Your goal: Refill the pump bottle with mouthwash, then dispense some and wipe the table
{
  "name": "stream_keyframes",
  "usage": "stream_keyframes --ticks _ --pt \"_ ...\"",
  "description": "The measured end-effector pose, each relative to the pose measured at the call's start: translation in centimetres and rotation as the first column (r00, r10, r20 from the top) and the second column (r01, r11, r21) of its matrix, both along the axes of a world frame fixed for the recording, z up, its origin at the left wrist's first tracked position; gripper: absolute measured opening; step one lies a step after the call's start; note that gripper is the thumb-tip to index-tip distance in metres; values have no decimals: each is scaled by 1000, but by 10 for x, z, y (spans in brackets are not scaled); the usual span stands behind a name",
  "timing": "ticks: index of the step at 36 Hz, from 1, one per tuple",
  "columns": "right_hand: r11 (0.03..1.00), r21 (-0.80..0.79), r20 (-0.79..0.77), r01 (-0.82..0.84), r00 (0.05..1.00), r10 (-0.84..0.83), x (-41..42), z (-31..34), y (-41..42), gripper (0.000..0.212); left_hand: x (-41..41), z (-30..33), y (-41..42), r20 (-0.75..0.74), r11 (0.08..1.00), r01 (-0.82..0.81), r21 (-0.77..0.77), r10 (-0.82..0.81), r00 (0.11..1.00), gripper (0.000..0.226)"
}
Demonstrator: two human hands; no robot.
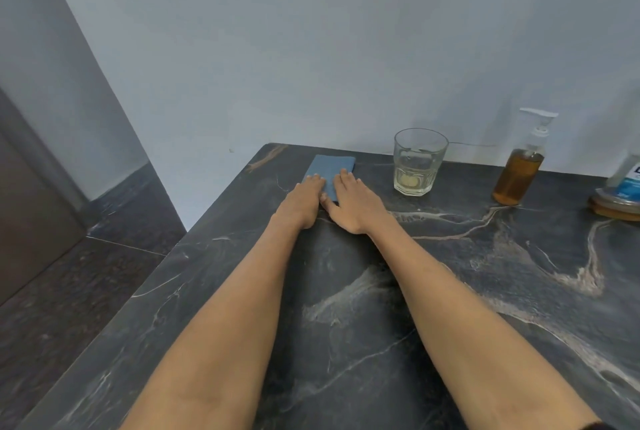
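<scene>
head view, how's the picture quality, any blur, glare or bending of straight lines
Head view: light is soft and even, with faint shadows under the hands, left and right, flat on the blue cloth; wide-angle bending slants the wall corner and table edges; glass and pump bottle are slightly soft; the bottle at the right edge is cropped; no strong glare.

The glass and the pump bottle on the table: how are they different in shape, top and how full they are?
The glass is wide, short and open at the top; the pump bottle is narrow, taller and closed by a white pump head. The glass holds only a shallow layer of pale yellowish liquid; the pump bottle is filled nearly to its shoulder with darker amber liquid. Both are clear, stand upright near the wall, and neither hand touches them.
</scene>
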State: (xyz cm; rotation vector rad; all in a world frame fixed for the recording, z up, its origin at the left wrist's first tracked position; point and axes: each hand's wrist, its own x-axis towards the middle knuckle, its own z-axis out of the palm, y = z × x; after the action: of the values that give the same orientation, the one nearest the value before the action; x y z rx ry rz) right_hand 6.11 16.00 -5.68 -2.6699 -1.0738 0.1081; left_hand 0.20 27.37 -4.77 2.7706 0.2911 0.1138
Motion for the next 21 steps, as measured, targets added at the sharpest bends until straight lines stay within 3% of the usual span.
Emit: stream_keyframes --ticks 13,21 --pt "986 166 38 11 999 -17 -7 -2 -4 65 -6 -13 -1 144 999 -29 -43 35 989 44" --pt "942 321 151 -100 987 53 -26 1 -13 57 -24 -15 -13 301 995 -91 -31 96 949 45"
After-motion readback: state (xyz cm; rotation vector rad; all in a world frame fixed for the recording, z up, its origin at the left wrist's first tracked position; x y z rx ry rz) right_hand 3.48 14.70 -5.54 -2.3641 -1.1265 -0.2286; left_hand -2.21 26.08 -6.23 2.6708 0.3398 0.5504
